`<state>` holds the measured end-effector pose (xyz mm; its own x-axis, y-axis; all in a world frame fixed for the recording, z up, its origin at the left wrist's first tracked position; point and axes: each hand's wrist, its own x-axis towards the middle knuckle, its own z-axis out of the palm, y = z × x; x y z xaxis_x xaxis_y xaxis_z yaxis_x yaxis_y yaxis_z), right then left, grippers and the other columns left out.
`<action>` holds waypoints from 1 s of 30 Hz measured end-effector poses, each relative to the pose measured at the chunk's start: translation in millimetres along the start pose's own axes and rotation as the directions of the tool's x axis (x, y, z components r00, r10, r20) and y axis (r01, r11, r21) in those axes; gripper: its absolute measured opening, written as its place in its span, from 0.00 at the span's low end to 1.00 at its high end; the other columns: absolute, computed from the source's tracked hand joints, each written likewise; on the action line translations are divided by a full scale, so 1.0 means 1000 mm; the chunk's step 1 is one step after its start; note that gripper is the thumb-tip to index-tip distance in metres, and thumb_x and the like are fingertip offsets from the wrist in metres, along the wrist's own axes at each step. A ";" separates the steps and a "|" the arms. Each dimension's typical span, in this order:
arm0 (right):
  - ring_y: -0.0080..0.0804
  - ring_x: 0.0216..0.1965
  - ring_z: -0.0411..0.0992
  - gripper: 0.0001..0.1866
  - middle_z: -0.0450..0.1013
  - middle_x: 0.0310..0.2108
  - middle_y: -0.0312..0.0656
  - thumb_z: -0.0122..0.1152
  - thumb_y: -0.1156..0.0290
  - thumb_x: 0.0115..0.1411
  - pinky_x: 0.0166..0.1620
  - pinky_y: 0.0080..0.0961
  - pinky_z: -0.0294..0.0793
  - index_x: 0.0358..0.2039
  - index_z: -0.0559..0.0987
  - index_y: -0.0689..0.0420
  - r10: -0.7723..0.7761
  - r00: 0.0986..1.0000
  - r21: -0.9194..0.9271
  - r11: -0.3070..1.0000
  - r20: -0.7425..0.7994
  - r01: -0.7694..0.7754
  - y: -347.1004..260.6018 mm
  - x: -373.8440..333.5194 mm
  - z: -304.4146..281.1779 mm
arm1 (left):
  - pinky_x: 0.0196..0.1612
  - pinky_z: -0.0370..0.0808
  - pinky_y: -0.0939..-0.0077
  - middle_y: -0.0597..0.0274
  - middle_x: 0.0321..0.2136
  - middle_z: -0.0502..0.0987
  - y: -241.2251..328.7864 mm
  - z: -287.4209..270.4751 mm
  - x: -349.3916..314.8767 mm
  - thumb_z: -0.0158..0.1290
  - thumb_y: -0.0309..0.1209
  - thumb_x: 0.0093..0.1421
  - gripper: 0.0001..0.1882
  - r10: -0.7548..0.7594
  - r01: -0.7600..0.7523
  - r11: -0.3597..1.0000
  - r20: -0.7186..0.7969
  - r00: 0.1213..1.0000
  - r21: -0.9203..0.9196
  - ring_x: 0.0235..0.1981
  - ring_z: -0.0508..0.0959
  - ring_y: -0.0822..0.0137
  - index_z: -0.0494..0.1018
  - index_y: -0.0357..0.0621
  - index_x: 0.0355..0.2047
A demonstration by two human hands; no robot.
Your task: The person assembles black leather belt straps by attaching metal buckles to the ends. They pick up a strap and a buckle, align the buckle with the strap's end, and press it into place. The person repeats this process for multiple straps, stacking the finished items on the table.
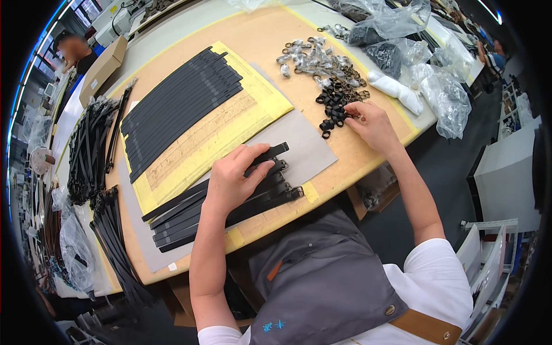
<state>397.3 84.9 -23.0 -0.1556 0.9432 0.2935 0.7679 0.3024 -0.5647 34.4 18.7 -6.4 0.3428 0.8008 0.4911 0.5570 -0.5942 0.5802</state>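
Observation:
My left hand is closed around a black leather strap, whose free end sticks out past my fingers to the right. Below that hand lie several more black straps side by side, with metal buckles at their right ends. My right hand is at the right edge of a heap of small black strap loops, thumb and fingers pinched together. What sits between those fingertips is too small to make out. Metal buckles, some wrapped in clear plastic, spread just beyond the loops.
A yellow-edged board carries a row of flat black strips. Bundles of black straps hang over the table's left side. Plastic bags and a white roll lie at the right. Another person is at the far left.

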 end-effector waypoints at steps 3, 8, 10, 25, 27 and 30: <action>0.37 0.36 0.81 0.12 0.82 0.36 0.44 0.68 0.74 0.62 0.44 0.30 0.81 0.46 0.84 0.60 -0.048 0.998 -0.005 0.999 -0.048 0.048 0.010 0.003 0.006 | 0.29 0.79 0.74 0.59 0.31 0.82 -0.004 0.001 -0.002 0.68 0.28 0.58 0.15 -0.039 0.039 0.998 -0.001 0.999 -0.046 0.25 0.81 0.66 0.81 0.44 0.46; 0.23 0.32 0.81 0.12 0.84 0.33 0.39 0.66 0.74 0.64 0.37 0.20 0.80 0.47 0.82 0.62 0.125 0.989 0.253 0.962 -0.073 -0.103 0.023 -0.003 0.002 | 0.29 0.79 0.74 0.58 0.30 0.82 0.003 -0.003 0.000 0.66 0.27 0.58 0.12 -0.105 0.103 0.993 -0.022 0.994 -0.048 0.25 0.81 0.65 0.80 0.42 0.43; 0.18 0.33 0.80 0.11 0.83 0.33 0.37 0.67 0.74 0.64 0.37 0.17 0.79 0.46 0.83 0.63 0.238 0.952 0.469 0.830 0.191 -0.301 0.014 -0.011 -0.010 | 0.30 0.78 0.74 0.57 0.29 0.81 0.006 -0.008 0.001 0.65 0.27 0.59 0.11 -0.166 0.166 0.984 0.005 0.986 -0.065 0.25 0.80 0.65 0.79 0.40 0.42; 0.23 0.28 0.76 0.11 0.82 0.29 0.41 0.71 0.68 0.62 0.36 0.24 0.77 0.39 0.87 0.64 0.237 0.956 0.147 0.953 0.175 -0.264 -0.028 -0.043 -0.015 | 0.31 0.76 0.70 0.55 0.25 0.78 0.004 -0.010 -0.003 0.59 0.27 0.59 0.09 -0.216 0.220 0.972 0.062 0.974 -0.078 0.24 0.78 0.62 0.75 0.38 0.39; 0.29 0.28 0.78 0.11 0.82 0.29 0.44 0.71 0.68 0.61 0.36 0.27 0.78 0.37 0.86 0.64 0.212 0.971 0.086 0.971 0.107 -0.222 -0.032 -0.045 -0.005 | 0.30 0.75 0.70 0.55 0.25 0.78 0.004 -0.009 -0.003 0.59 0.26 0.58 0.09 -0.200 0.204 0.976 0.052 0.978 -0.073 0.23 0.77 0.62 0.75 0.38 0.38; 0.30 0.30 0.79 0.10 0.83 0.30 0.44 0.71 0.68 0.60 0.38 0.28 0.80 0.36 0.86 0.63 0.212 0.972 0.075 0.973 0.106 -0.220 -0.033 -0.042 0.000 | 0.29 0.76 0.71 0.56 0.25 0.78 0.004 -0.008 -0.003 0.59 0.26 0.57 0.09 -0.187 0.189 0.978 0.037 0.982 -0.085 0.23 0.78 0.63 0.75 0.38 0.38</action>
<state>378.1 34.9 -16.8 -0.0546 0.9950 0.0835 0.7343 0.0967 -0.6719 29.2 13.1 -0.7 0.2608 0.8999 0.3496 0.5458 -0.4362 0.7154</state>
